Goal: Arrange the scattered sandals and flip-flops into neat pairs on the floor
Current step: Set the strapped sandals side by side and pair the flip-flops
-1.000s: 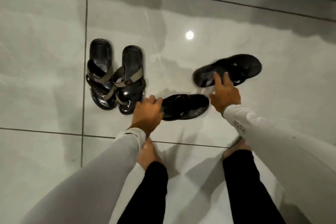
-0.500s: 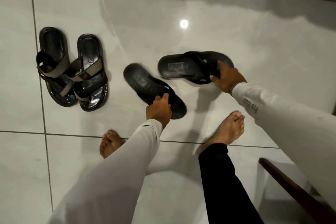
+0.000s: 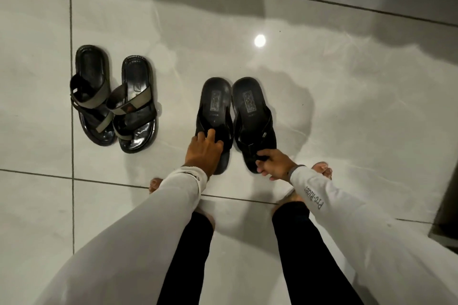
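L hand [image 3: 204,150] rests flat on L flip-flop [image 3: 215,116], fingers spread over its strap to square it up. R hand [image 3: 273,164] pinches toe end of R flip-flop [image 3: 252,119]. Pair sits parallel, just beside each other, mid floor [image 3: 322,106] tile. Strapped sandals [image 3: 114,99] paired nearby by the grout line.

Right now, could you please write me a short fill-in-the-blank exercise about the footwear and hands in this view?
1. The two black flip-flops lie side by side, each touched by one ____.
2. The strapped sandals lie to the ____ of the flip-flops.
3. The left hand rests on the ____ flip-flop, the right hand on the other.
4. In all, ____ pieces of footwear lie on the tiled floor.

Missing words: hand; left; left; four
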